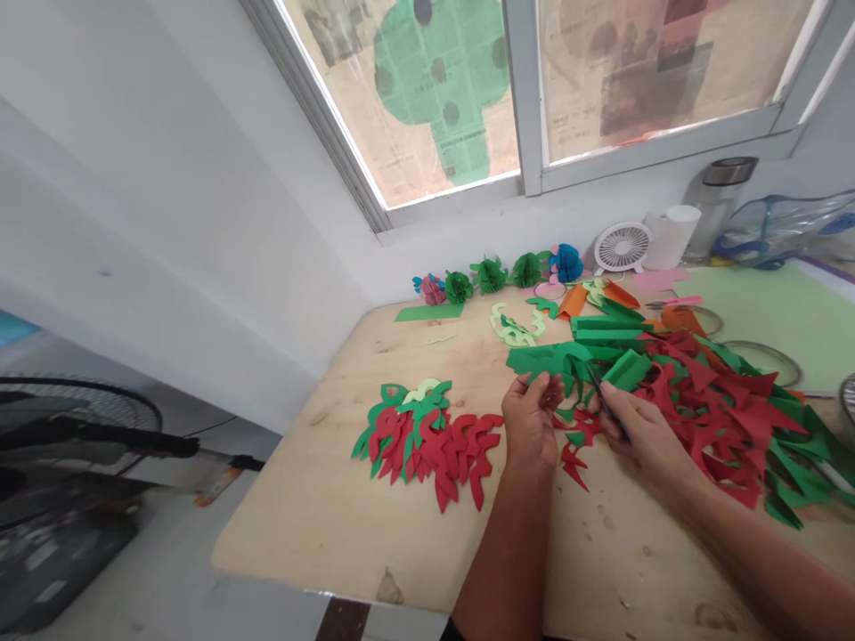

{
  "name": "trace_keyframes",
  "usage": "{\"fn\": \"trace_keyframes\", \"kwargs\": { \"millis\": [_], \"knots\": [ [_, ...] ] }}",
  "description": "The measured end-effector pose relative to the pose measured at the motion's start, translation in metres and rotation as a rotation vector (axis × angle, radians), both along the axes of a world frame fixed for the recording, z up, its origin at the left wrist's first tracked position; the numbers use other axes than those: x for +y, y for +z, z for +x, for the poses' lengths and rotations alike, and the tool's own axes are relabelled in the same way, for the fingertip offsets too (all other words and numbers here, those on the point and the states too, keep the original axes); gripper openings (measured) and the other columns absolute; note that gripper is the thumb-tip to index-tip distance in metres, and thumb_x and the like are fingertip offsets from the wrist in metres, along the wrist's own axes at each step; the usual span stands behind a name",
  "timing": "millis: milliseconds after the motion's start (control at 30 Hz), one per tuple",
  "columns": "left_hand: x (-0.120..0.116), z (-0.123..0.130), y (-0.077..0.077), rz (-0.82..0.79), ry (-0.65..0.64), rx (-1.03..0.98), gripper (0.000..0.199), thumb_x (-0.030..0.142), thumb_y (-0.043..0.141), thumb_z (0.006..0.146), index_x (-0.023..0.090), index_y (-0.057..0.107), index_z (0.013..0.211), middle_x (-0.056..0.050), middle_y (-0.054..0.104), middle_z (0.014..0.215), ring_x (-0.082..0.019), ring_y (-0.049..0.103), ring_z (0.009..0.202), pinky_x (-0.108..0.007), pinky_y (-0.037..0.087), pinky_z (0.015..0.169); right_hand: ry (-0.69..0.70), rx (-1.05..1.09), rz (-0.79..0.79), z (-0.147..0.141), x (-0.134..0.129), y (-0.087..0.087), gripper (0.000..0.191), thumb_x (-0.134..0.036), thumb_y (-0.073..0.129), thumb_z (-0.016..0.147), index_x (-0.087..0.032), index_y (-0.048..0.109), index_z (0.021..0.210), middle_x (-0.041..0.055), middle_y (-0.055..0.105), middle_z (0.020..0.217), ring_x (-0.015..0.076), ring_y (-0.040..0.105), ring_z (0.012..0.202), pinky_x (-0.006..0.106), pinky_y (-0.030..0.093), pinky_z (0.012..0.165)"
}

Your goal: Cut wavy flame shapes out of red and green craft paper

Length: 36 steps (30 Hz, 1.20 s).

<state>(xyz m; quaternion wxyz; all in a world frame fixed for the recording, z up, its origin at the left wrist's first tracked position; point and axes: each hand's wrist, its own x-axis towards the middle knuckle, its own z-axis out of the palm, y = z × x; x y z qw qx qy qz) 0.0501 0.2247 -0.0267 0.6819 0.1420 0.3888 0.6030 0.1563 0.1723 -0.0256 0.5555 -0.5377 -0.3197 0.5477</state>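
Observation:
My left hand point(533, 414) pinches a piece of green paper point(575, 372) between thumb and fingers. Close by on the right, my right hand point(638, 429) is closed round a pair of dark scissors point(613, 411), whose blades reach up to the green paper. Under and beside the hands lie small red scraps point(573, 465). A pile of cut red paper shapes point(460, 450), mixed with green ones, rests to the left of my left hand. Right of my right hand spreads a large heap of red paper offcuts point(725, 409) with green offcuts point(805, 472).
Paper honeycomb figures point(492, 275) line the wall at the table's back. A small white fan point(622, 247), a white roll point(676, 233) and a clear bottle point(721, 205) stand back right. Light green sheets point(754, 307) lie right. The wooden table point(300, 516) ends at the left.

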Motion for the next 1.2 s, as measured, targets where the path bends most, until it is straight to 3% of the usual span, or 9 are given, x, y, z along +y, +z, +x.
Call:
{"fn": "trace_keyframes", "kwargs": {
  "millis": [267, 500, 867, 1200],
  "knots": [
    [-0.005, 0.009, 0.0, 0.003, -0.014, -0.05, 0.032, 0.019, 0.077, 0.05, 0.016, 0.051, 0.069, 0.001, 0.061, 0.064, -0.011, 0.059, 0.058, -0.024, 0.045, 0.059, 0.102, -0.052, -0.007, -0.008, -0.001, -0.013, 0.048, -0.065, 0.058, 0.072, -0.019, 0.052, 0.061, -0.0093, 0.029, 0.042, 0.0066, 0.019, 0.038, 0.023, 0.011, 0.039],
    [-0.012, 0.016, 0.002, 0.082, -0.125, -0.034, 0.031, 0.026, 0.076, 0.053, 0.017, 0.05, 0.068, 0.001, 0.057, 0.058, -0.009, 0.05, 0.045, -0.021, 0.03, 0.042, 0.1, -0.004, -0.012, -0.009, 0.001, -0.011, 0.049, -0.066, 0.058, 0.072, -0.019, 0.048, 0.06, -0.0102, 0.027, 0.041, 0.0062, 0.016, 0.038, 0.023, 0.009, 0.039],
    [-0.015, 0.02, 0.002, 0.14, -0.095, 0.025, 0.032, 0.029, 0.075, 0.055, 0.018, 0.047, 0.066, 0.005, 0.05, 0.05, -0.006, 0.042, 0.04, -0.022, 0.03, 0.044, 0.08, -0.008, -0.003, -0.008, -0.001, -0.009, 0.053, -0.064, 0.057, 0.074, -0.021, 0.039, 0.051, -0.0087, 0.027, 0.04, 0.0061, 0.016, 0.037, 0.022, 0.01, 0.038],
    [-0.015, 0.019, 0.003, 0.128, -0.087, 0.004, 0.03, 0.026, 0.075, 0.055, 0.017, 0.049, 0.068, 0.004, 0.053, 0.053, -0.007, 0.046, 0.044, -0.021, 0.032, 0.047, 0.051, 0.016, -0.018, -0.01, 0.0, -0.005, 0.054, -0.066, 0.06, 0.07, -0.02, 0.039, 0.049, -0.0088, 0.028, 0.038, 0.005, 0.017, 0.036, 0.021, 0.01, 0.036]
  ]
}}
